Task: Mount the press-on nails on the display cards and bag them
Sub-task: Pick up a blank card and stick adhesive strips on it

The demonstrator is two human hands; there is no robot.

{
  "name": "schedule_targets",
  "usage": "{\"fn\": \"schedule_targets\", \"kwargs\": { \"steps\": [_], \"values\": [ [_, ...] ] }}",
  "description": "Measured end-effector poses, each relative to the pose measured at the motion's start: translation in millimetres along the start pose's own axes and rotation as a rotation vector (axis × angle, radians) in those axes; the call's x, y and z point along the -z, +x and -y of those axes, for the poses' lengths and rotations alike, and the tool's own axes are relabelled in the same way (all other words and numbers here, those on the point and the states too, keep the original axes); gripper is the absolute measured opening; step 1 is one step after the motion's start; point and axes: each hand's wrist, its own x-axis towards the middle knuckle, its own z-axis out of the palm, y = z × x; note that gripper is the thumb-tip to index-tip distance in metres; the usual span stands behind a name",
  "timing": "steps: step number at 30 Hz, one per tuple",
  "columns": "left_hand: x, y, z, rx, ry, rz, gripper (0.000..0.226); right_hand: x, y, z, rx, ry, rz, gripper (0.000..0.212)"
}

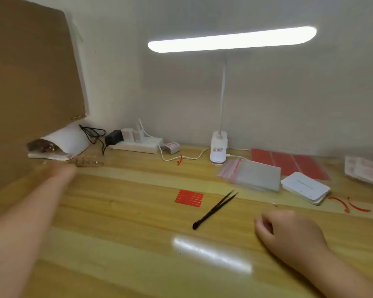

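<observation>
Left hand (59, 171) stretched far left, blurred, grip unclear, at a strip of nails (86, 162), right hand (289, 230) resting near right, fingers loosely curled, empty, white display cards (305, 187) stacked far right beside clear bags (250, 172)

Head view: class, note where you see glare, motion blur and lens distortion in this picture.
Head view: the lamp is blown out white and mirrored as glare on the table; the left hand is motion-blurred; the wide lens bends the cardboard.
</observation>
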Motion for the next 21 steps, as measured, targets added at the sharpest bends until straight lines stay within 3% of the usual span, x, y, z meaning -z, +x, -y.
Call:
{"fn": "schedule_targets", "kwargs": {
  "steps": [4, 10, 15, 21],
  "values": [
    [-7.9, 5.5, -3.5, -0.013, -0.081, -0.014, 0.048, -1.6, -1.8, -0.8, -0.032, -0.008, 0.004, 0.042],
    [-15.9, -1.2, -0.3, -0.055, -0.011, -0.104, 0.063, 2.5, -4.4, -0.5, -0.035, 0.007, -0.006, 0.042],
    [-8.9, -2.7, 3.6, -0.180, -0.051, 0.057, 0.074, 2.8, -5.7, 0.0, -0.033, 0.004, -0.004, 0.042],
    [3.1, -25.9, 12.1, -0.394, -0.027, 0.098, 0.070, 5.4, -4.3, 0.2, -0.008, -0.016, 0.012, 0.041]
  ]
}}
